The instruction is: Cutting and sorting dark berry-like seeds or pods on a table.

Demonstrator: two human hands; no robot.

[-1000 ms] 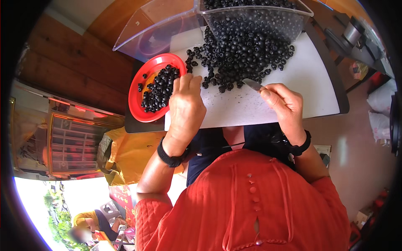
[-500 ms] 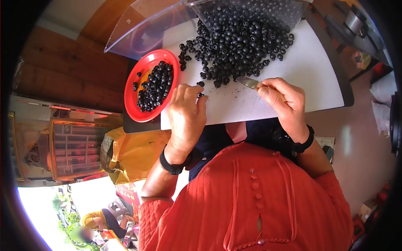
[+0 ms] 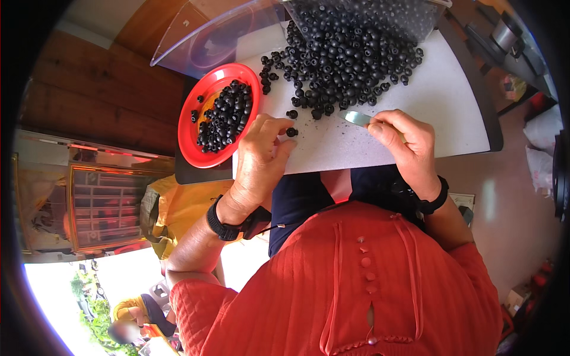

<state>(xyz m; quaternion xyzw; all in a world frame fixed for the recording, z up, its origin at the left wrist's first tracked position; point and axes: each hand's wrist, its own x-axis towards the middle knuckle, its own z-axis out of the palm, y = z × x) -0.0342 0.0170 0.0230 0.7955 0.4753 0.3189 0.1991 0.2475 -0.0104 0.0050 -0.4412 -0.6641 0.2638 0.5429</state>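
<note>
Your left hand [image 3: 261, 157] rests on the white board [image 3: 439, 113], fingers curled loosely. Its fingertips touch a single black berry [image 3: 291, 132] lying on the board; the berry is pinned or nudged, not enclosed, and whether it is actually pinched cannot be told.

Your right hand [image 3: 407, 139] is closed around a small blade [image 3: 356, 118]. The metal tip points left toward the berry pile [image 3: 344, 65] and sits just beside its near edge.

The pile covers the far part of the board and runs up into a clear tub [image 3: 237, 29] lying at the top. A second loose berry [image 3: 291, 114] lies between the pile and your left fingertips.

A red plate [image 3: 193, 133] holding more berries sits just left of the board, near your left hand.
</note>
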